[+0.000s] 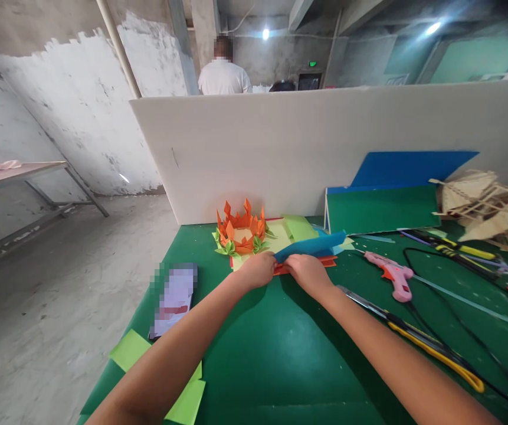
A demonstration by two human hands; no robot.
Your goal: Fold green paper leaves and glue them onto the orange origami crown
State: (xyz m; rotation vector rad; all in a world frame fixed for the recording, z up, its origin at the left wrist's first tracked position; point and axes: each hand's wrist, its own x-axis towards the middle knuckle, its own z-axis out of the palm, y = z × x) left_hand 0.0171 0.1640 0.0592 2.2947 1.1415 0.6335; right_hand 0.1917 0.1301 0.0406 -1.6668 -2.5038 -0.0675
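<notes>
Both hands meet at a folded sheet of blue paper [311,246], near the middle of the green table. My left hand [258,270] pinches its left end, and my right hand [309,274] grips its lower edge just beside. The fingertips are partly hidden. Under and behind the blue paper lie orange paper [327,261] and pale yellow sheets [278,233]. Beyond my left hand stands an orange folded-paper crown [241,227] with pointed tips and green paper leaves [227,247] around its base. A light green sheet [297,227] lies behind the blue one.
A pink glue gun [393,274], a utility knife [364,300] and cords lie to the right. A phone [174,301] and green paper [132,351] are at left. A white board [245,153] closes off the back. Wooden sticks [492,203] pile up far right. A person [224,74] is beyond the board.
</notes>
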